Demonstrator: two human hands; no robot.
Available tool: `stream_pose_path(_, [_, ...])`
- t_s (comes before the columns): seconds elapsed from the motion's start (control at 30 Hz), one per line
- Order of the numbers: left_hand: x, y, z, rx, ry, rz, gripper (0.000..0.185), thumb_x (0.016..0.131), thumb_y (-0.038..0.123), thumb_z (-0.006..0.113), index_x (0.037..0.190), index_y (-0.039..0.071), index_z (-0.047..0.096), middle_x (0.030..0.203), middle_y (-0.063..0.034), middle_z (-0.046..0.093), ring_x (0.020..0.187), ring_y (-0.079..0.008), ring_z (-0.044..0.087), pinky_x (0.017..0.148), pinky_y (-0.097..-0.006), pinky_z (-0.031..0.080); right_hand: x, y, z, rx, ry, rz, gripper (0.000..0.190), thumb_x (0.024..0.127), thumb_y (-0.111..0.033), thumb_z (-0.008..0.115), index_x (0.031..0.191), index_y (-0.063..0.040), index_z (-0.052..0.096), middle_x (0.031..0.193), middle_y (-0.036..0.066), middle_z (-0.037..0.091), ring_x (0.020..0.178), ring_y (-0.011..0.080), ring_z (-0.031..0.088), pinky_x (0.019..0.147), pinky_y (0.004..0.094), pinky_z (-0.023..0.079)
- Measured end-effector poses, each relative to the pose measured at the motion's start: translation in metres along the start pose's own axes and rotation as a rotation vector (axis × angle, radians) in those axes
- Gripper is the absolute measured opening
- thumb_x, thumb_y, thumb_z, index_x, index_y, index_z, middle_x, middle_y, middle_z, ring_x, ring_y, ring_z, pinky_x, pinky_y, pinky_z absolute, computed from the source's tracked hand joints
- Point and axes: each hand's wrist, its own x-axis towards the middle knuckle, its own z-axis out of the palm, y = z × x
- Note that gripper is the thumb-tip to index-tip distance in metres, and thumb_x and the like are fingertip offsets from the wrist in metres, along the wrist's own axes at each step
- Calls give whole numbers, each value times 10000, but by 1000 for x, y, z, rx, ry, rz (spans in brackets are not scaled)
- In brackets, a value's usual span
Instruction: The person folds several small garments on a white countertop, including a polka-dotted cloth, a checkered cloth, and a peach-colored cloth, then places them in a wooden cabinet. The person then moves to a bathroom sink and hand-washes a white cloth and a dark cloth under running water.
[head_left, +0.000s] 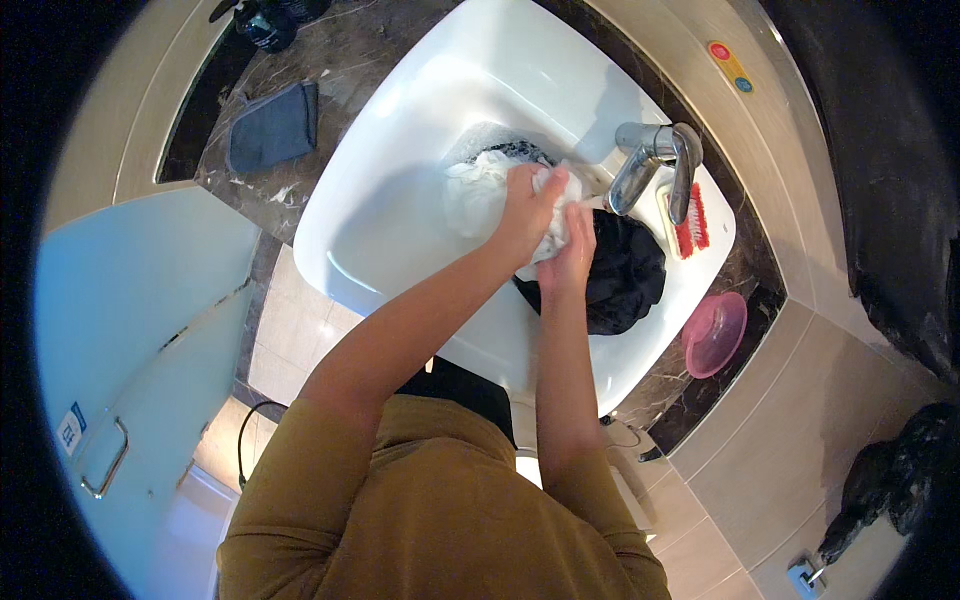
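Observation:
A wet white cloth (480, 184) is bunched between my two hands, over a white basin sink (442, 60). My left hand (529, 210) grips it from above, thumb pointing toward the faucet. Lower and to the right, my right hand (568, 251) presses the bunch from the other side. Part of the cloth hangs into cloudy, sudsy water. Beside my right hand, a black cloth (626, 277) lies heaped against the basin's right side. Something dark and foam-covered shows behind the white cloth; I cannot tell what it is.
A chrome faucet (634, 180) rises close to my hands. On the sink's right rim rests a scrub brush (694, 225) with red and white bristles. A pink plastic bowl (716, 334) tilts by the wall. A folded grey cloth (274, 127) and dark pump bottle (266, 26) occupy the left counter.

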Motion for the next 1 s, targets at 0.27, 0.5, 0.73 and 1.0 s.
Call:
stream_pose_path(0.27, [-38, 33, 1, 59, -479, -207, 526, 986, 403, 411, 1355, 33, 469, 1320, -162, 513, 1213, -230, 477, 1043, -336, 346, 39, 35, -35, -357, 90, -225, 530, 971, -377, 477, 1360, -18, 455, 1370, 117, 449, 1232, 211, 452, 1052, 348, 346])
stream_pose_path(0.5, [-17, 29, -1, 132, -332, -95, 642, 989, 427, 422, 1511, 113, 219, 1479, -151, 360, 1322, -229, 362, 1099, -329, 271, 0, 2, 15, -395, 121, 0, 585, 982, -418, 454, 1432, -50, 388, 1375, 93, 472, 1218, 214, 480, 1045, 329, 351])
stream_pose_path(0.73, [-52, 21, -1, 0, -420, -275, 676, 982, 398, 452, 1502, 39, 213, 1427, -90, 426, 1277, -186, 418, 1071, -289, 306, 30, -10, -8, -483, -10, -68, 556, 980, -378, 441, 1421, -41, 403, 1398, 102, 456, 1224, 218, 448, 1059, 337, 322])
stream_pose_path(1.0, [-12, 32, 1, -247, -281, -480, 592, 972, 509, 441, 1336, 45, 488, 1251, -82, 565, 1131, -174, 514, 1006, -304, 364, -22, 19, 24, -608, -51, -458, 624, 989, -429, 372, 1437, 4, 332, 1446, 171, 387, 1337, 237, 366, 1101, 337, 256])
